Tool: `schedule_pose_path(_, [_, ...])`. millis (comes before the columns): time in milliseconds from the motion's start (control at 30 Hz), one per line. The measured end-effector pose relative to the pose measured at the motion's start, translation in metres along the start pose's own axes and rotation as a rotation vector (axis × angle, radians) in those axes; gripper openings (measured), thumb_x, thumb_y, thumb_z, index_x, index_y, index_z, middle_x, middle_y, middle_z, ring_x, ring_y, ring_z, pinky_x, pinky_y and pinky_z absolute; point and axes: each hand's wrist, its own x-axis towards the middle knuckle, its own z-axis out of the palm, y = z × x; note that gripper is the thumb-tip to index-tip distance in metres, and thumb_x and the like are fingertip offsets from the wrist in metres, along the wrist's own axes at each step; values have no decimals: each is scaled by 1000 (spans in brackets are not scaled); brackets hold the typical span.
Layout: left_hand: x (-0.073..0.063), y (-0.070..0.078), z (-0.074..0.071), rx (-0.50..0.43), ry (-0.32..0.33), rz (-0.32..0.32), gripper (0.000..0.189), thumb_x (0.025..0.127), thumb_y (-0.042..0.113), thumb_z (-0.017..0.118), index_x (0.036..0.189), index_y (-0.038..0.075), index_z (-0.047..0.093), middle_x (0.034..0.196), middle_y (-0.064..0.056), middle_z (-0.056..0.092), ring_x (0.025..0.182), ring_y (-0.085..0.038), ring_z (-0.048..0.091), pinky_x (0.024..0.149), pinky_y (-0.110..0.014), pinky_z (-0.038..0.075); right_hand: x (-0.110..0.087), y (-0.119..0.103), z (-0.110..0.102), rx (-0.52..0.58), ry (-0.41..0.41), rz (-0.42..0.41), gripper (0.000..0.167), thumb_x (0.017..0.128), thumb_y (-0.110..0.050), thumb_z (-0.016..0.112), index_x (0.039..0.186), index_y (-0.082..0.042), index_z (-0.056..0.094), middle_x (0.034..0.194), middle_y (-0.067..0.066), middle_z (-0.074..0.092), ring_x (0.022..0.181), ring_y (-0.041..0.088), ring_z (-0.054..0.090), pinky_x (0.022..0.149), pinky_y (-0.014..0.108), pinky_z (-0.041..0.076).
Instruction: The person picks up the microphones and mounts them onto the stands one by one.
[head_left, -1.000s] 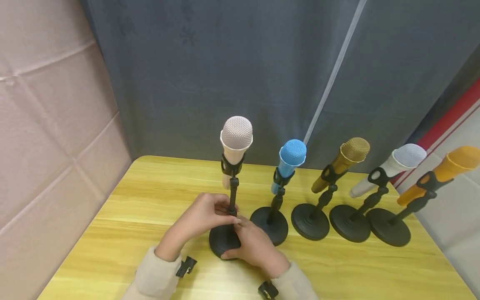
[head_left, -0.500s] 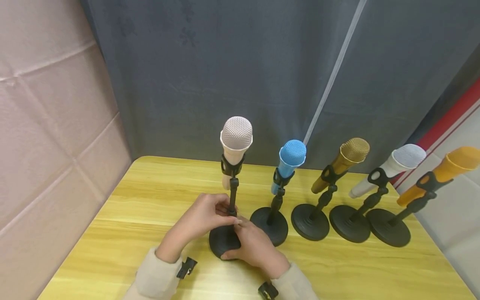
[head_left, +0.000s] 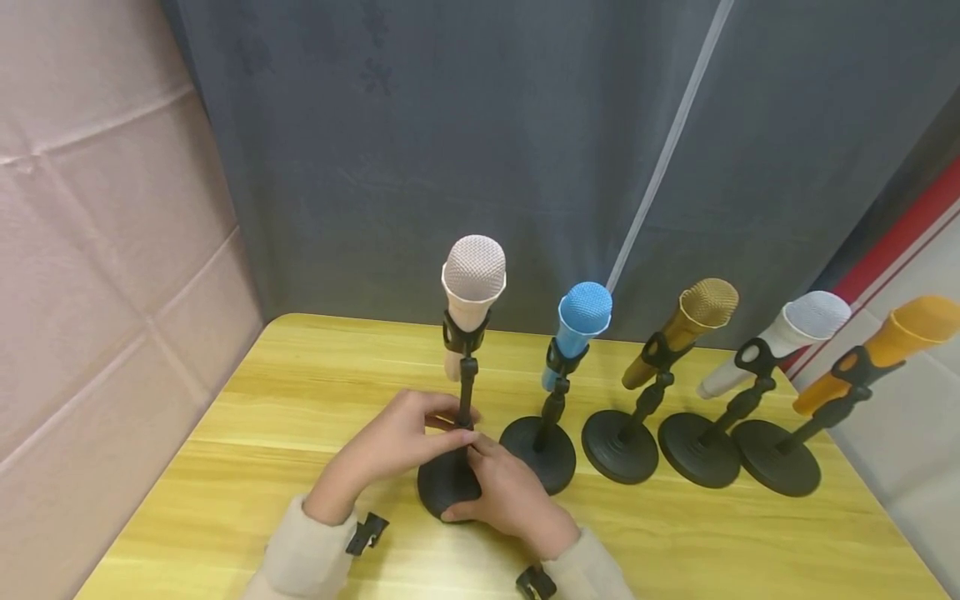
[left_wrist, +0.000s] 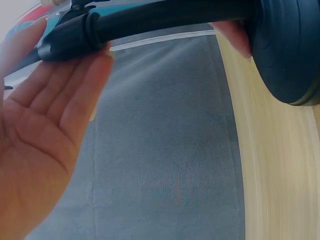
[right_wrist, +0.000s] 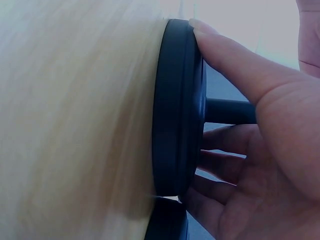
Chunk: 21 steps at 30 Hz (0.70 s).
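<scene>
A pale pinkish-white microphone [head_left: 474, 279] sits tilted in the clip of a black microphone stand [head_left: 442, 483], leftmost in the row. My left hand [head_left: 397, 433] holds the collar [left_wrist: 70, 40] on the stand's pole, thumb on one side and fingers on the other. Lower down, my right hand [head_left: 513, 496] grips the round base [right_wrist: 175, 110]; its thumb lies on the near edge and its fingers reach round the far side. The base stands flat on the wooden table [head_left: 300, 367]. Part of the pole is hidden behind the left thumb in the head view.
To the right stand more microphones on black stands: blue [head_left: 585, 312], gold [head_left: 705, 308], silver-white [head_left: 813, 317] and orange [head_left: 918, 329]. The blue one's base [head_left: 551, 458] is close beside my right hand. A grey curtain [head_left: 450, 125] hangs behind the table.
My left thumb and fingers have shifted slightly around the collar, the thumb tip drawing back a little to the left. My right hand keeps its grip on the base.
</scene>
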Motion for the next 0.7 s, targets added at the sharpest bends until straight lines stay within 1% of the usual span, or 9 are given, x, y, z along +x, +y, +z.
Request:
schedule_pose_path(67, [0, -1, -1, -23, -21, 9, 23, 95, 27, 71, 116, 17, 74, 111, 5, 76, 107, -12, 72, 96, -34, 58, 0, 0, 0, -5, 6, -8, 92, 76, -57, 83, 148, -9, 51, 153, 6, 50, 138, 23, 53, 107, 43, 52])
schedule_pose_path(200, [1, -3, -1, -69, -51, 11, 22, 96, 21, 70, 117, 14, 73, 113, 1, 76, 108, -14, 72, 95, -29, 59, 0, 0, 1, -10, 7, -11, 92, 76, -57, 83, 148, -10, 51, 149, 5, 52, 135, 22, 54, 106, 42, 52])
schedule_pose_path(300, [1, -5, 0, -92, -52, 1, 23, 96, 21, 71, 116, 11, 74, 111, 0, 76, 107, -15, 72, 93, -27, 59, 0, 0, 1, -6, 2, -8, 93, 76, -57, 83, 149, -10, 50, 151, 5, 51, 137, 23, 53, 106, 43, 52])
schedule_pose_path(433, [1, -5, 1, -107, -48, -7, 26, 95, 23, 72, 115, 8, 74, 110, -1, 77, 106, -15, 72, 92, -28, 60, 0, 0, 1, 1, 0, -4, 93, 76, -57, 83, 150, -10, 49, 155, 6, 48, 139, 23, 51, 108, 43, 51])
schedule_pose_path(600, [2, -4, 1, -102, -40, -12, 24, 94, 24, 73, 113, 10, 74, 109, -7, 77, 105, -15, 72, 91, -28, 60, 0, 0, 1, -8, 12, -15, 93, 76, -57, 83, 149, -10, 50, 154, 6, 49, 138, 23, 52, 108, 42, 51])
schedule_pose_path(700, [1, -4, 1, -92, -35, -16, 23, 94, 24, 73, 113, 11, 74, 109, -7, 77, 104, -15, 72, 91, -29, 60, 0, 0, 1, -12, 15, -18, 92, 76, -57, 83, 149, -9, 51, 153, 6, 50, 138, 23, 53, 108, 42, 51])
